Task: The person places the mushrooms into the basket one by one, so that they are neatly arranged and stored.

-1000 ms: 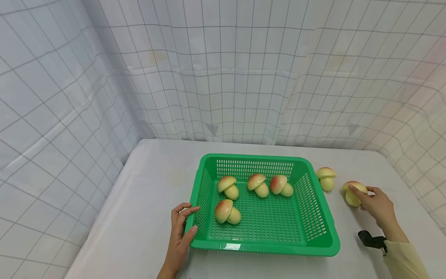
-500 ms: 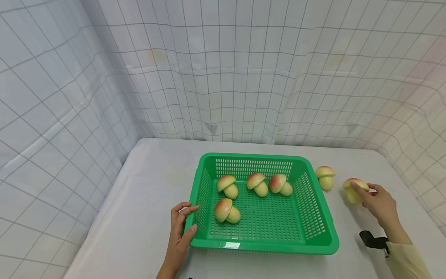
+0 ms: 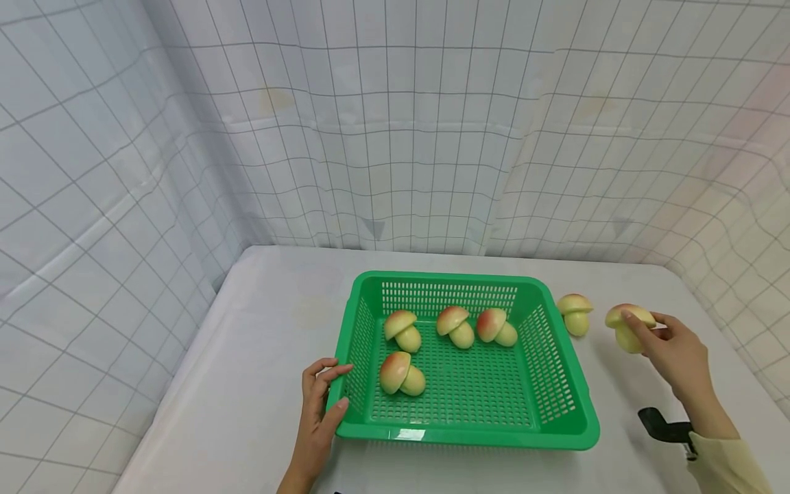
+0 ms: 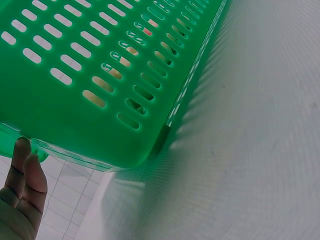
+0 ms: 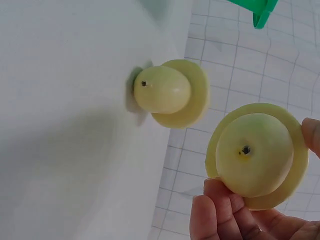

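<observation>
A green plastic basket (image 3: 469,437) stands on the white-covered table, with several toy mushrooms inside, among them one (image 3: 402,374) near its left side. At the basket's left rim rests my left hand (image 3: 319,418), fingers and thumb spread along the edge near the front corner. To the right of the basket, my right hand (image 3: 675,353) pinches a toy mushroom (image 3: 629,328) by its cap, raised above the table. The right wrist view shows the rounded stem underside of this held mushroom (image 5: 255,155), with thumb and fingers at its cap edge.
Another toy mushroom (image 3: 576,315) stands on the table between the basket and my right hand. White cloth (image 3: 432,137) with a grid pattern hangs behind the table and at both sides. A black wrist-camera mount (image 3: 663,425) sticks out by the right wrist.
My right hand has lifted the pinched mushroom off the table, up in the head view. My left hand and the basket have stayed in place.
</observation>
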`<state>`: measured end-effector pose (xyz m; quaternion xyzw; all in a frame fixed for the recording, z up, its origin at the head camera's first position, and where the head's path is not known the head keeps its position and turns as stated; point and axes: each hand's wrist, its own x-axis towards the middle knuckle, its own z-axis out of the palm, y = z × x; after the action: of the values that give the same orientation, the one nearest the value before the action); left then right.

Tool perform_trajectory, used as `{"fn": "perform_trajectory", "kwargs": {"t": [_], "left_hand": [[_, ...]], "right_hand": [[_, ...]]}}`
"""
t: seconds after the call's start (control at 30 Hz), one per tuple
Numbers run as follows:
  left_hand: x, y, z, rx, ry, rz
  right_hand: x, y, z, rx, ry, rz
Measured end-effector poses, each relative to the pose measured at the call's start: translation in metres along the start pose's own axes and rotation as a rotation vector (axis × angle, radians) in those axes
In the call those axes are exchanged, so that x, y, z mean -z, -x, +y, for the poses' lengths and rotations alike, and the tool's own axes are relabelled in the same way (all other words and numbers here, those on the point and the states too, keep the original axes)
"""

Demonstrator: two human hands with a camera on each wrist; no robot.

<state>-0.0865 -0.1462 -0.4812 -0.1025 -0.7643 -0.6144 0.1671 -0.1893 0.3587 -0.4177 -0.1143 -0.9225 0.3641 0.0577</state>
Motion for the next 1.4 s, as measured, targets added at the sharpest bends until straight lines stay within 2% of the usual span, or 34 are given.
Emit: {"fn": "perform_trajectory", "kwargs": {"t": [0.17, 0.37, 0.67, 0.87, 1.07, 1.4], "left_hand": [[0.000, 0.000, 0.001, 0.005, -0.001, -0.002], [0.001, 0.000, 0.001, 0.006, 0.003, -0.005], [0.000, 0.000, 0.001, 0.020, 0.011, -0.006], [0.000, 0.000, 0.000, 0.002, 0.002, -0.005], [0.000, 0.000, 0.000, 0.002, 0.001, -0.005], [0.001, 0.001, 0.001, 0.002, -0.003, -0.008]], "right_hand": [[0.005, 0.004, -0.017, 0.007, -0.009, 0.056], [0.007, 0.012, -0.034, 0.026, -0.022, 0.080], [0.001, 0.022, -0.051, 0.081, -0.054, 0.117], [-0.001, 0.034, -0.069, 0.164, -0.037, 0.076], [-0.009, 0.041, -0.081, 0.204, -0.009, 0.051], [-0.021, 0.051, -0.099, 0.280, 0.024, -0.043]]}}
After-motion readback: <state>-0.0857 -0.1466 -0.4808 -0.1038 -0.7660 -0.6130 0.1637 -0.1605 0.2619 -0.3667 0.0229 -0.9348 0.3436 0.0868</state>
